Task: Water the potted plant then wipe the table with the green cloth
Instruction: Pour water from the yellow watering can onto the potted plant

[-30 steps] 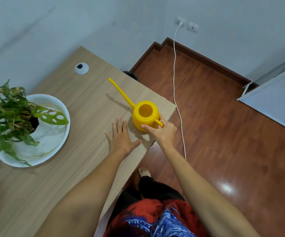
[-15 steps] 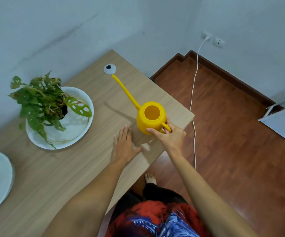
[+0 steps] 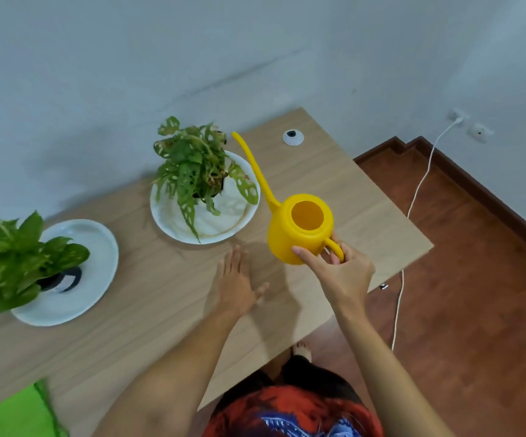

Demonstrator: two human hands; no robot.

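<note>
- The table (image 3: 167,310), a long wooden top, fills the left and middle of the view and ends in a corner at about 3 o'clock, with red-brown floor (image 3: 476,310) beyond it.
- 2 potted plants stand on white plates. The nearer plant (image 3: 192,168), with holed leaves, sits on its plate (image 3: 224,228) at about 11 o'clock from the view's centre. The second plant (image 3: 12,253) sits on its own plate (image 3: 91,279) at 9 o'clock, well apart from the first.
- The green cloth (image 3: 9,411) lies at the table's near edge at 7 o'clock, untouched and partly cut off by the frame.
- The watering can (image 3: 299,228), yellow, appears lifted clear of the table near its right end. Its long spout (image 3: 252,165) points to 11 o'clock, the tip just beside the holed leaves of the nearer plant. It looks roughly level; I see no water leaving it.
- The right hand (image 3: 340,272) is closed around the can's handle, with the thumb against the body.
- The left hand (image 3: 236,285) lies flat and spread on the table at 7 o'clock from the can, holding nothing.
- Step in hand, as I judge it: carrying the can to the plant, with watering not yet begun and wiping still to come.
- The next move calls for bringing the spout tip over the soil under the leaves, then tipping the can slowly so water lands in the pot, not on the plate or table.
- A small white disc (image 3: 293,137) sits in the tabletop at 1 o'clock.
</note>
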